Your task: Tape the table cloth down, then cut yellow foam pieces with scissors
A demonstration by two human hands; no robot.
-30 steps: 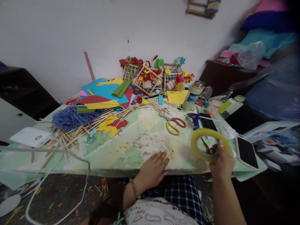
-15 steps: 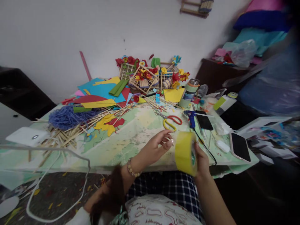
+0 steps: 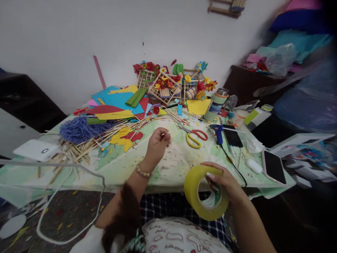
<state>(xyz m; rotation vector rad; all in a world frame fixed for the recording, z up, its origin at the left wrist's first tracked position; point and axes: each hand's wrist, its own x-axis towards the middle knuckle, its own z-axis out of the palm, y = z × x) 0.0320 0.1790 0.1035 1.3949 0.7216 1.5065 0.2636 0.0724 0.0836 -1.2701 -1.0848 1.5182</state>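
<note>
My right hand (image 3: 223, 179) grips a wide roll of yellow tape (image 3: 193, 189) over the table's front edge, thumb at its hole, with the open core facing me. My left hand (image 3: 158, 140) is raised over the middle of the table, fingers curled and pressed together; whatever they may hold is too small to make out. Scissors (image 3: 193, 140) with one red and one yellow handle lie beyond the tape. A small metal item (image 3: 190, 163) is by the roll's upper edge. To the right rests a blue glue gun (image 3: 218, 133).
Bamboo sticks (image 3: 81, 151), blue shredded strands (image 3: 81, 130) and coloured paper (image 3: 118, 102) cover the table's left. Flower-decked stick frames (image 3: 164, 89) stand at the back. A bottle (image 3: 216, 105), phone (image 3: 273, 167) and white cable (image 3: 98, 207) are around.
My left hand has moved left, away from the tape, and its fingers have closed. The roll has turned so its hole faces me, and it has shifted lower and left in my right hand.
</note>
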